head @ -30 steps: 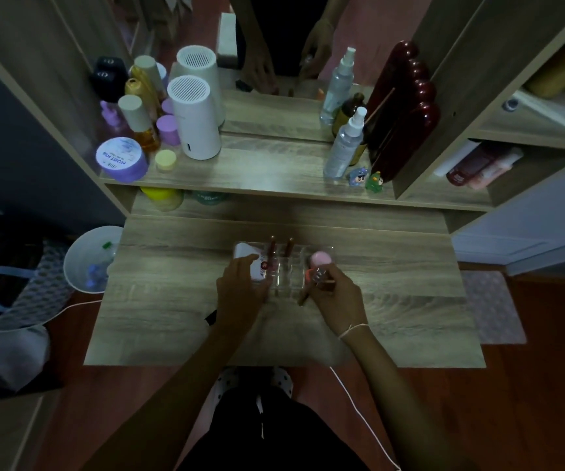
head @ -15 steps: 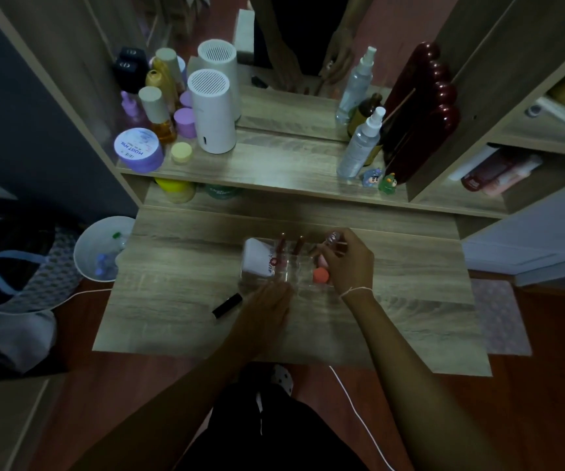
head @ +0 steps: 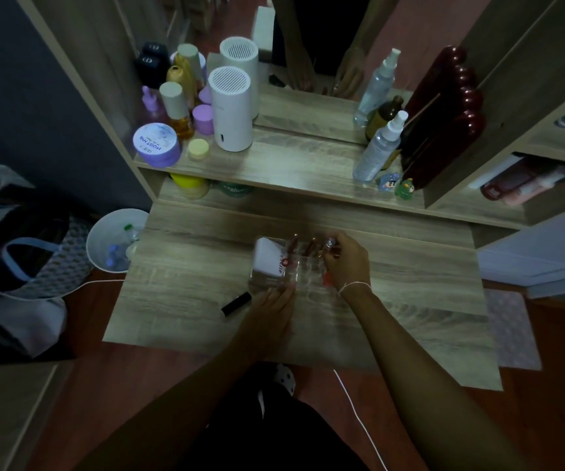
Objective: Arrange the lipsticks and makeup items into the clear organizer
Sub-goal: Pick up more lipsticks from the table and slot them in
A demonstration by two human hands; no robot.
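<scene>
The clear organizer [head: 303,283] sits mid-desk. A white box [head: 269,254] fills its left compartment, and two dark red lipsticks [head: 303,245] stand in its back row. My right hand [head: 347,261] reaches over the organizer's right side, its fingertips pinched on a silver-topped lipstick [head: 329,244] at the back row. An orange-red item [head: 328,280] shows just under that hand. My left hand [head: 274,305] rests flat against the organizer's front edge, holding nothing. A black lipstick tube [head: 236,303] lies on the desk left of my left hand.
The wooden desk [head: 189,266] has a raised shelf behind with a white cylinder [head: 230,108], purple jars [head: 157,144], spray bottles [head: 378,149], small figurines [head: 396,185] and a mirror. A white bin [head: 114,241] stands at the desk's left, bags beyond it.
My right hand has moved from the organizer's front right to its back row with the silver-topped lipstick. My left hand drew back from the white box to the front edge, uncovering the black tube.
</scene>
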